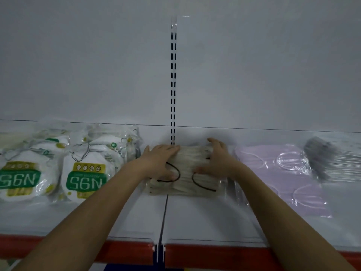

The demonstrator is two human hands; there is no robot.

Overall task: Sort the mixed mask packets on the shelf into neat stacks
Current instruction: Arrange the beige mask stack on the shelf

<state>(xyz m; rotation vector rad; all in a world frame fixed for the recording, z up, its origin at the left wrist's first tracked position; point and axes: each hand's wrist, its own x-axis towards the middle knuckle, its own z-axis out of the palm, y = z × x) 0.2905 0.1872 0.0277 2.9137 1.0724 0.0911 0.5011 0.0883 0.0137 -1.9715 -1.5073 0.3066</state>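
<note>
We note a slotted upright (173,85) on the white back panel (254,65), rising beyond the fingertips.

White metal shelf (205,218) in two panels, dark seam (163,218) between them running front to back. Red-orange front edge strip (224,255) along shelf lip. Plain white back panel (88,65) behind. Vertical slotted upright (173,79) at centre. Light dim, even, cool.
</note>
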